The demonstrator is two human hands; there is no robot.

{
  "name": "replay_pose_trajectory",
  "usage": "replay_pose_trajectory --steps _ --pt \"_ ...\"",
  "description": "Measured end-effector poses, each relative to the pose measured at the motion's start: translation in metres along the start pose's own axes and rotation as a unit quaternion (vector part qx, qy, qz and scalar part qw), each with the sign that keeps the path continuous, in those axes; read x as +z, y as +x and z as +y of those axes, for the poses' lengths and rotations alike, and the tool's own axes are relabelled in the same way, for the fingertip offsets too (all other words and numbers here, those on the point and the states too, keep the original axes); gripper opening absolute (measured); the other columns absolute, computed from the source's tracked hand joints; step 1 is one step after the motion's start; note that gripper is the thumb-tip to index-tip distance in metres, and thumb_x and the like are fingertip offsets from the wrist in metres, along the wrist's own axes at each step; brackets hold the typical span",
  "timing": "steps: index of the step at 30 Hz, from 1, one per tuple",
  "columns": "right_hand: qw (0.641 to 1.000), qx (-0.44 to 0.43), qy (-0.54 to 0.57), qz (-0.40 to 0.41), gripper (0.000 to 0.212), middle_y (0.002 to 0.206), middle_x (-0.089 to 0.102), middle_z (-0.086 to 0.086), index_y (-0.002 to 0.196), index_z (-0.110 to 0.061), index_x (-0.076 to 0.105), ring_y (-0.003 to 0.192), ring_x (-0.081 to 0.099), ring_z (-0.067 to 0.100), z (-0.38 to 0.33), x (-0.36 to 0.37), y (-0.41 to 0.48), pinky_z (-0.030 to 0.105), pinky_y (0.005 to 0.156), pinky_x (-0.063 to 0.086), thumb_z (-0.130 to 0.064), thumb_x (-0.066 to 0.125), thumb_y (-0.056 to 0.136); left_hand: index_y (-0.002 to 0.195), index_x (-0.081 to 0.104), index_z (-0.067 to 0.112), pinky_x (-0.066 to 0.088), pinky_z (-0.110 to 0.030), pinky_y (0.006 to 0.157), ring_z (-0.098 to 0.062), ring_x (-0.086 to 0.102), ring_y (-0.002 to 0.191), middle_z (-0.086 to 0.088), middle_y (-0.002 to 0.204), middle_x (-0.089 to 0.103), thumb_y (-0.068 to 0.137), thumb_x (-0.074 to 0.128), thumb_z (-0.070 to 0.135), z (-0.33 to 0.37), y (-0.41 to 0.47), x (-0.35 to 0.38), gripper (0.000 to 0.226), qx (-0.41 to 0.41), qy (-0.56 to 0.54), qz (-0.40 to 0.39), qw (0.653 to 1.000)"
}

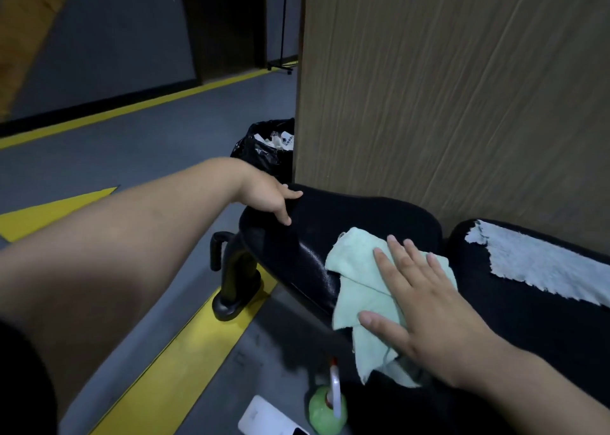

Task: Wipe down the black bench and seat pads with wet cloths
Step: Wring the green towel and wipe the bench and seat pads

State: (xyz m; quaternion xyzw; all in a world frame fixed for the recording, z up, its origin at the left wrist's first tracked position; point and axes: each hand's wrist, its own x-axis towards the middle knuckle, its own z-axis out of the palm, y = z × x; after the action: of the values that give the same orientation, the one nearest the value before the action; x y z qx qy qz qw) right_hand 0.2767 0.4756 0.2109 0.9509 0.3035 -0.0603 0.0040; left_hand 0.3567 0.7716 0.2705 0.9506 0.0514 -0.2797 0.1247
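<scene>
A black padded seat pad (346, 216) tilts toward me in the middle of the view. My right hand (425, 306) lies flat with straight fingers on a light green cloth (359, 289), pressing it against the pad's near side. My left hand (270, 200) rests on the pad's far left end, fingers draped over its edge. To the right, a second black bench pad (534, 306) carries a pale grey-blue cloth (541, 263) spread flat on top.
A wood-grain panel (445, 88) stands right behind the pads. A black-bagged trash bin (264, 150) sits at its left corner. The bench's black leg and foot (236, 286) stand on a yellow floor stripe (185, 345). A green spray bottle (326, 408) and a white object (264, 418) lie on the floor.
</scene>
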Motion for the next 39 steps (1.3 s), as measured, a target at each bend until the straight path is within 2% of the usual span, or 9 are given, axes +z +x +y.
replay_pose_trajectory --steps 7,13,18,21,25,27,31,35,39 --pt "0.995 0.051 -0.039 0.080 0.097 0.158 -0.007 0.032 0.155 -0.004 -0.001 0.147 -0.001 0.049 -0.064 0.013 0.040 0.059 0.119 0.011 -0.070 0.004 0.084 0.155 0.014 0.044 0.008 -0.041 0.123 -0.018 0.003 0.153 0.011 0.166 0.001 0.096 0.061 0.041 -0.009 0.008 -0.001 0.076 0.021 0.016 0.000 1.000" --pt "0.988 0.073 -0.125 0.053 0.087 0.150 -0.026 0.038 0.137 0.004 -0.031 0.140 -0.014 0.059 -0.126 0.024 0.097 0.066 0.113 -0.004 -0.056 0.022 0.101 0.155 0.015 0.045 0.006 -0.041 0.123 -0.018 0.003 0.153 0.011 0.166 0.001 0.100 0.043 0.024 -0.010 0.011 0.004 0.065 0.029 -0.008 0.010 0.999" --pt "0.986 0.020 -0.147 0.080 0.084 0.149 -0.033 0.036 0.142 -0.007 -0.033 0.138 -0.018 0.061 -0.120 0.033 0.086 0.070 0.109 -0.005 -0.050 0.027 0.103 0.151 0.029 0.048 0.015 -0.041 0.120 -0.016 0.014 0.152 0.018 0.163 0.016 0.087 0.024 0.082 -0.017 0.018 0.014 0.072 0.029 -0.031 0.095 0.995" --pt "0.984 -0.031 -0.160 0.073 0.090 0.148 -0.037 0.033 0.146 -0.013 -0.030 0.137 -0.023 0.060 -0.107 0.038 0.066 0.071 0.108 -0.009 -0.046 0.040 0.100 0.146 0.032 0.056 0.035 -0.030 0.091 -0.018 0.043 0.138 0.018 0.161 0.024 0.085 0.025 0.085 -0.018 0.017 0.028 0.068 0.059 0.092 0.206 0.972" --pt "0.989 -0.054 -0.071 0.120 0.092 0.153 0.031 0.030 0.144 -0.016 0.047 0.137 0.023 0.054 -0.093 0.043 0.053 0.068 0.107 0.015 -0.054 0.079 0.067 0.146 0.033 0.056 0.039 -0.027 0.075 -0.013 0.062 0.112 0.023 0.157 0.028 0.073 0.026 0.093 -0.034 0.018 0.034 0.082 0.093 0.143 0.248 0.953" --pt "0.983 -0.073 -0.084 0.143 0.091 0.148 0.042 0.026 0.136 -0.015 0.057 0.133 0.035 0.053 -0.091 0.050 0.056 0.066 0.105 0.021 -0.054 0.084 0.059 0.149 0.026 0.055 0.043 -0.029 0.093 -0.012 0.055 0.126 0.021 0.157 0.031 0.070 0.024 0.097 -0.048 0.024 0.035 0.089 0.134 0.133 0.272 0.943" --pt "0.986 -0.054 -0.096 0.123 0.089 0.153 0.033 0.027 0.145 -0.015 0.045 0.137 0.031 0.054 -0.098 0.049 0.064 0.067 0.108 0.017 -0.053 0.077 0.070 0.152 0.001 0.056 -0.008 -0.054 0.121 -0.005 0.004 0.151 0.011 0.166 0.003 0.085 0.029 0.082 -0.076 0.042 0.036 0.077 0.201 0.041 0.243 0.948" --pt "0.977 -0.062 -0.152 0.133 0.081 0.155 -0.026 0.030 0.153 -0.016 -0.017 0.142 -0.017 0.054 -0.109 0.039 0.074 0.069 0.110 -0.009 -0.051 0.033 0.100 0.151 0.001 0.058 -0.012 -0.053 0.121 -0.006 0.001 0.151 0.008 0.167 0.001 0.084 0.021 0.084 -0.091 0.058 0.044 0.075 0.205 0.032 0.198 0.958" --pt "0.968 -0.070 -0.199 0.134 0.083 0.152 -0.031 0.030 0.149 -0.012 -0.028 0.140 -0.021 0.055 -0.120 0.034 0.089 0.069 0.110 -0.009 -0.047 0.031 0.102 0.150 0.004 0.059 -0.010 -0.049 0.122 -0.005 0.002 0.151 0.007 0.167 0.006 0.084 0.020 0.083 -0.093 0.071 0.042 0.072 0.219 0.033 0.209 0.952"
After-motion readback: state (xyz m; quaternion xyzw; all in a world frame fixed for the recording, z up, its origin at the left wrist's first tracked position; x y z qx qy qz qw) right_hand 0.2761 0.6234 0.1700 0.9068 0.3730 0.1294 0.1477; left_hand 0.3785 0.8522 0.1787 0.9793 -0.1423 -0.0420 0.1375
